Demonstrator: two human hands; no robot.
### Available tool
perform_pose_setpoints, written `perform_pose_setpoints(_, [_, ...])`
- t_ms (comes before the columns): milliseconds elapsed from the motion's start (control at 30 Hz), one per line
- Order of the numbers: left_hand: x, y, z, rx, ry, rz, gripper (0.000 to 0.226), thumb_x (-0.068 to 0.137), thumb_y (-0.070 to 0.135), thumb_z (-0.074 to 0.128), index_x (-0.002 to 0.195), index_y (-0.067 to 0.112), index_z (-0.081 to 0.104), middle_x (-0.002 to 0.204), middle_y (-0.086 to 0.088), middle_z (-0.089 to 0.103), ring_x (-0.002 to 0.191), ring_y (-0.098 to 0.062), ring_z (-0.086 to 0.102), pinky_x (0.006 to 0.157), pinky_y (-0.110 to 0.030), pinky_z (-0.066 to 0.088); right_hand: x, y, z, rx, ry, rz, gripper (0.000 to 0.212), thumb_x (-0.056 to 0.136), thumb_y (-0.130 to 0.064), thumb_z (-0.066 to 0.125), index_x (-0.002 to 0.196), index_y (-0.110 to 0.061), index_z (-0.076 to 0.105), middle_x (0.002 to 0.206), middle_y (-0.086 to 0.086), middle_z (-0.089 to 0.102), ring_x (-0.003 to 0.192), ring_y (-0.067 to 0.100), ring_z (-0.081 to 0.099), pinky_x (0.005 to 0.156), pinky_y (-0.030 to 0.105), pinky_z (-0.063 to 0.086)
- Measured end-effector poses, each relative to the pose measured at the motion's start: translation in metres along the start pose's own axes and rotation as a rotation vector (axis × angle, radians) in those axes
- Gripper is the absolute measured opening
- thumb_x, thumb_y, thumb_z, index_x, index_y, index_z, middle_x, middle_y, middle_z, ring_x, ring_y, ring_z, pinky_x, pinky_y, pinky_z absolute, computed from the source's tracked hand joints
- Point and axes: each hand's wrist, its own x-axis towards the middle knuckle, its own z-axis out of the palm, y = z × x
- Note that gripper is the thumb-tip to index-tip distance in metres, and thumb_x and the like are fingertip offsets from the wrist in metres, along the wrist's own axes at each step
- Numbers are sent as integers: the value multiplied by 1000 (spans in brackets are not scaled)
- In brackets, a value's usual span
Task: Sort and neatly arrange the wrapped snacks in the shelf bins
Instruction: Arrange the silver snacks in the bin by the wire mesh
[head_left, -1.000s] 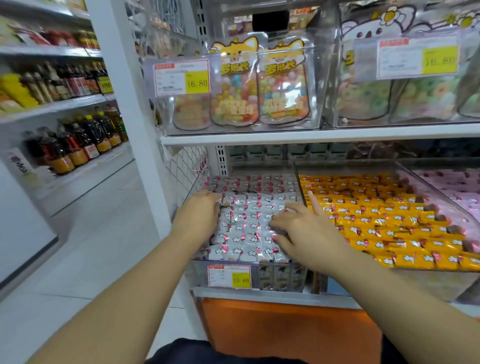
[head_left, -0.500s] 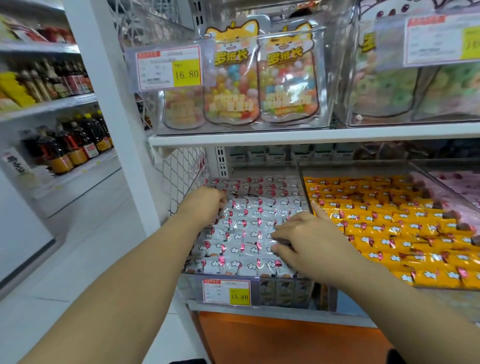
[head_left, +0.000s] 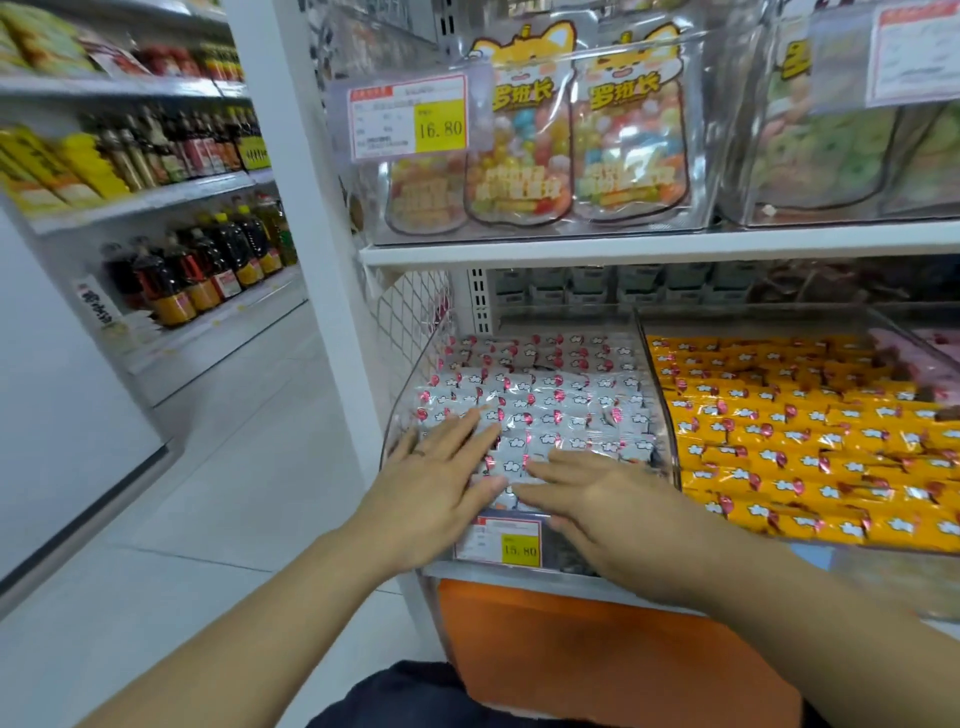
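1. Silver-white film is lying under both palms. The left hand (head_left: 441, 488) is resting flat on the front-left rows of the wrapped snacks (head_left: 561, 405), fingers straight and slightly fanned, gripping nothing.
2. Just beside it, the right hand (head_left: 613, 509) is lying flat too. Its straight fingers are pointing across the front row above the price tag (head_left: 511, 543), and it is also holding nothing.
3. This seems to be a levelling pass. Doing it well probably means pressing lightly with flat palms and nudging stray packs into line with the fingertips. It also means easing the rows back from the front lip, so nothing is spilling over.
4. The wrappers are looking glossy and crinkly, small pillow-shaped packs printed with white cloud shapes and red marks. They are likely sliding over one another easily, so hard pushes risk ruffling the rows behind.
5. The clear bin (head_left: 408, 410) holding them is sitting on the lower shelf, its hard curved wall catching glare.
6. Beyond a clear divider, orange snacks (head_left: 805, 441) of the same shape are lying in close rows, with pink snacks (head_left: 935, 343) partly showing further right.
7. Above, a white shelf board (head_left: 623, 247) is carrying shiny candy pouches (head_left: 628, 140).
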Motion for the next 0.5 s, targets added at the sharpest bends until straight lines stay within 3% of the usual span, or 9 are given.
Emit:
perform_pose_setpoints(67, [7,-3,4,45,27,-6,79,78,73,-8,148,38,0,158,13,-4,145,-8,-3,118,-40,-7,6,6,4,29,-22,31,45,102,-20,32,143,-38,30,153,-10,26,142,15,17,116,33,20])
perform_pose_setpoints(167, [23,-5,5,-24,36,-27,73,82,69,-2,148,40,7,158,13,5,145,-9,1,118,-43,-5,15,17,7,17,-8,81,46,101,-14,37,141,-37,35,153,-10,26,141,15,19,111,36,29])
perform_pose_setpoints(300, [31,-9,6,-49,6,-34,62,90,60,8,148,40,13,157,13,11,144,-9,4,117,-43,-4,18,13,13,-4,3,100,48,99,-10,42,141,-32,38,152,-5,29,140,19,22,110,35,31])
perform_pose_setpoints(367, [31,-6,3,-66,15,-53,56,94,57,15,147,39,17,156,12,15,144,-11,8,117,-44,-2,13,9,7,-13,50,87,45,99,-14,42,141,-29,39,151,-5,31,139,17,24,110,31,24])
perform_pose_setpoints(433, [31,3,0,-105,124,-81,52,97,53,20,145,36,26,153,9,25,141,-14,19,117,-46,4,2,9,-6,-8,143,75,40,98,-23,43,139,-28,42,148,-7,38,136,13,30,111,24,19])
perform_pose_setpoints(500, [30,22,-4,-191,294,-86,47,99,46,27,141,29,38,146,6,38,135,-16,32,116,-46,12,-16,15,-22,24,245,129,39,96,-29,49,135,-28,48,140,-8,48,130,11,39,109,25,23])
